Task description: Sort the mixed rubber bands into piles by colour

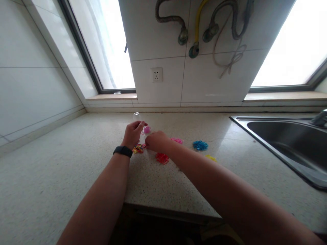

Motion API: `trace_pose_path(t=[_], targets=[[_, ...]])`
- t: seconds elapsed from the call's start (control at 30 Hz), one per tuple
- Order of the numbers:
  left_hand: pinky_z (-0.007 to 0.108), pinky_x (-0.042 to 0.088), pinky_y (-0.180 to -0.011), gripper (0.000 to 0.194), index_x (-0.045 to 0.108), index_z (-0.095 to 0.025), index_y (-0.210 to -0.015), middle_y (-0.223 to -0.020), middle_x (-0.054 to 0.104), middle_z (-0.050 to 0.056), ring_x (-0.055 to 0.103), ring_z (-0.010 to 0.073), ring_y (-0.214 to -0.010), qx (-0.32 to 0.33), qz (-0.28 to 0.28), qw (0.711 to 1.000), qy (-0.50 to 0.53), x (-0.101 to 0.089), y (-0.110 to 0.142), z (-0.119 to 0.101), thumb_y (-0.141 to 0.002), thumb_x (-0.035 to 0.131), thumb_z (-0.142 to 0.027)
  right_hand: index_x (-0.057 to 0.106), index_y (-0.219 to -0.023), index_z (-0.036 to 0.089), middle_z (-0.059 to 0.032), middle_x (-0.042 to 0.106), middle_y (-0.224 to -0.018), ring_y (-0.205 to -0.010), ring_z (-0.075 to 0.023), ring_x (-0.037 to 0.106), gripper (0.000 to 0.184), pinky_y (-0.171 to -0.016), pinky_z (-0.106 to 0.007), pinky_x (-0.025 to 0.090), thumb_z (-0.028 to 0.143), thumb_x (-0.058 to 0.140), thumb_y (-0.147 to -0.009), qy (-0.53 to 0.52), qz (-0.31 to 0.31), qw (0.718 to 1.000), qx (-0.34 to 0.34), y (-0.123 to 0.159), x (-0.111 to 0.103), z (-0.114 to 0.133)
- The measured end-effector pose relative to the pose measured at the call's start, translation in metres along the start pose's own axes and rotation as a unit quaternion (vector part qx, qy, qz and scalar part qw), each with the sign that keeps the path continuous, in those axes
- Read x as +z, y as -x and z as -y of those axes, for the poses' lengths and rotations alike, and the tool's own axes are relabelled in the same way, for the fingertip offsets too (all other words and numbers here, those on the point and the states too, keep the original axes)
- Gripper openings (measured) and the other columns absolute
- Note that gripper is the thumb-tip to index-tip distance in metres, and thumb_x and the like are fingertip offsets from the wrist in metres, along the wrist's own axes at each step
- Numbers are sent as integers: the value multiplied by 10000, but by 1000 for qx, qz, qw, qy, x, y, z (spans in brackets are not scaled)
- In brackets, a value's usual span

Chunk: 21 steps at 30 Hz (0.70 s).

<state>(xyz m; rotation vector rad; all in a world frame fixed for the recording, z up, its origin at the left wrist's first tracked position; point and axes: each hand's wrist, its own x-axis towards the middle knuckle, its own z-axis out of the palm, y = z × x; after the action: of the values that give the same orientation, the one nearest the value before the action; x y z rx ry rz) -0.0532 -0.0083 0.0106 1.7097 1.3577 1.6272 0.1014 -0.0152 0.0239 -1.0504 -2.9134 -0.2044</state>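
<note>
My left hand (133, 132), with a black band on its wrist, has its fingers bent together beside a small pink thing (146, 129). Something clear (142, 138) shows between my two hands, its kind hard to make out. My right hand (156, 140) is closed, its fingertips low by a pile of mixed-colour small bands (138, 148); what it pinches is hidden. Just under that hand lies a red pile of bands (162, 158). A pink pile (177, 140) shows behind my right wrist. Beyond my left hand stands a clear plastic cup (136, 116).
To the right are a blue pile of bands (200, 145) and a yellow pile (211, 158), partly behind my forearm. A steel sink (255, 136) is set into the speckled counter (63, 170) at the right. The tiled wall holds a socket (156, 74) and hoses.
</note>
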Motion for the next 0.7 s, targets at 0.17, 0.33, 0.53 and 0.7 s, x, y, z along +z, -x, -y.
trace_pose_path(t=[0.17, 0.33, 0.53, 0.7], targets=[[243, 295, -509, 385, 746, -110, -849, -558, 514, -24, 379, 95, -514, -2, -4, 1000, 7, -1, -1, 1, -865, 587, -460, 748, -959, 145, -160, 740, -1015, -967, -290, 695, 243, -815, -385, 494, 261, 539, -919, 6, -8, 1000, -4, 1, -1, -1], [244, 283, -502, 376, 743, -120, -841, -538, 465, -33, 369, 102, -516, 1, -5, 1000, -1, -1, 0, 2, -861, 587, -462, 761, -981, 202, -114, 748, -1028, -946, -251, 691, 212, -799, -332, 461, 271, 591, -875, -34, -15, 999, -15, 13, -5, -8], [248, 222, -475, 366, 735, -135, -849, -502, 371, -56, 313, 97, -472, -2, 4, 1000, 5, 0, 1, 3, -868, 581, -466, 751, -874, 196, -40, 740, -830, -738, -149, 632, 119, -691, -265, 410, 259, 654, -851, -197, -113, 974, -4, 54, -27, -35], [246, 270, -492, 360, 743, -142, -834, -529, 436, -33, 373, 110, -500, 18, 14, 999, -26, 1, 2, 3, -874, 567, -454, 729, -817, 189, -10, 671, -697, -608, -115, 530, 119, -590, -272, 396, 292, 674, -842, -347, -208, 911, 81, 107, -41, -69]])
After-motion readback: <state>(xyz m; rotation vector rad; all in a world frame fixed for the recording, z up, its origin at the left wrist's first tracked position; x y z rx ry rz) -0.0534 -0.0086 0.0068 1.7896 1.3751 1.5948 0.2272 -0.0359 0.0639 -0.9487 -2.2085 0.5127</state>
